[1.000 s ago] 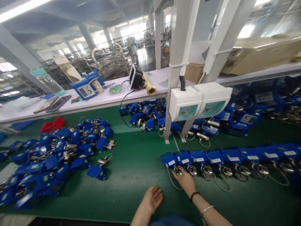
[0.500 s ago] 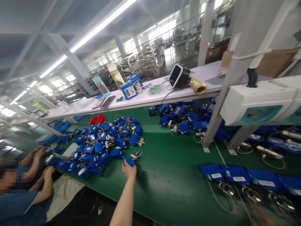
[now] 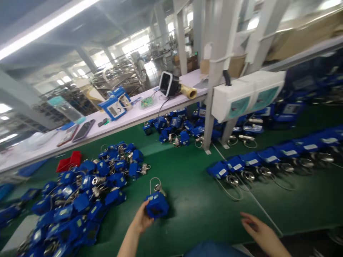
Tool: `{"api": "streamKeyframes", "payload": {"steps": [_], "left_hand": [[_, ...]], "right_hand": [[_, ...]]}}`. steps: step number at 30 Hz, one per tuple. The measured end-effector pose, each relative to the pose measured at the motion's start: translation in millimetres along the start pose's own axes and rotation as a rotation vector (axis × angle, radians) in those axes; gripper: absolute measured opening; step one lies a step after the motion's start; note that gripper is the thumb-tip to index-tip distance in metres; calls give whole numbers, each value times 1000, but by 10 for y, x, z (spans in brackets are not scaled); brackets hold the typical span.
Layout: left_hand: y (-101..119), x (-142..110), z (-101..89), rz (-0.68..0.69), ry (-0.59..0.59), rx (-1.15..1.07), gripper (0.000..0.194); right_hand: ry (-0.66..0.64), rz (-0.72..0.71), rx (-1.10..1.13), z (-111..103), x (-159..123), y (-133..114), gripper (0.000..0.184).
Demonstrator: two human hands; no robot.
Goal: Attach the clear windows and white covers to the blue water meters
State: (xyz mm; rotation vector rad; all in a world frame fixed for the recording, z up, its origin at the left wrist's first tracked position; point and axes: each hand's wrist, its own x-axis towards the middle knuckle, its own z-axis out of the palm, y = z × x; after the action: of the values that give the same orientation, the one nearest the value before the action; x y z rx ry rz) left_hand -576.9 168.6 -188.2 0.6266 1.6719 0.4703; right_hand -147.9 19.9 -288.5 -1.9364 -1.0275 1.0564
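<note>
My left hand [image 3: 141, 218] grips a blue boxy meter [image 3: 157, 205] by its left side, fingers wrapped at the edge. A metal pipe fitting [image 3: 158, 187] and a thin looped cable stick out from its far side. Left of that hand lies a heap of similar blue meters [image 3: 88, 200] with metal fittings and cables. My right hand [image 3: 253, 226] is over the near edge of the green bench [image 3: 187, 185], fingers loosely apart and holding nothing. Beyond it stands a row of blue meters [image 3: 253, 159] with white labels, metal fittings facing me.
A raised shelf [image 3: 128, 114] carries a bottle [image 3: 66, 110], phones, a blue device, a circuit board [image 3: 147, 102] and a black unit on a brass pipe [image 3: 188, 91]. A grey post [image 3: 211, 117] and white box [image 3: 246, 96] rise from the bench. More meters sit behind.
The view has swung to the right. My left hand has brought the blue meter away from the heap, nearer to me. My right hand has moved away from the row of meters.
</note>
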Motion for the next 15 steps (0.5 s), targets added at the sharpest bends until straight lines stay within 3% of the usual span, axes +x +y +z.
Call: {"api": "streamKeyframes", "payload": {"steps": [2,4,6,7,10,12,15], "left_hand": [[-41,-150,362,-58,-259,-108,61],[-47,-322,799,-203,-634,-303,72],[-43,-488,1254,-337,-944,-425,79],[-48,-555,1470,-377,-1046,-424,83],[-111,-631,2031,-392,-1166,-310,96],[-170,-573,2358,-300,-1129,-192,99],[-218,-439,2885,-106,-1026,-38,87]], "right_hand": [[-31,-146,-25,133,-109,-393,51],[-58,-295,-33,179,-130,-739,63],[-97,-422,-3,114,-85,-983,66],[-104,-494,28,41,-53,-1061,63],[-26,-610,87,-301,9,-1127,44],[68,-621,79,-574,2,-1053,40],[164,-599,82,-964,-42,-801,47]]}}
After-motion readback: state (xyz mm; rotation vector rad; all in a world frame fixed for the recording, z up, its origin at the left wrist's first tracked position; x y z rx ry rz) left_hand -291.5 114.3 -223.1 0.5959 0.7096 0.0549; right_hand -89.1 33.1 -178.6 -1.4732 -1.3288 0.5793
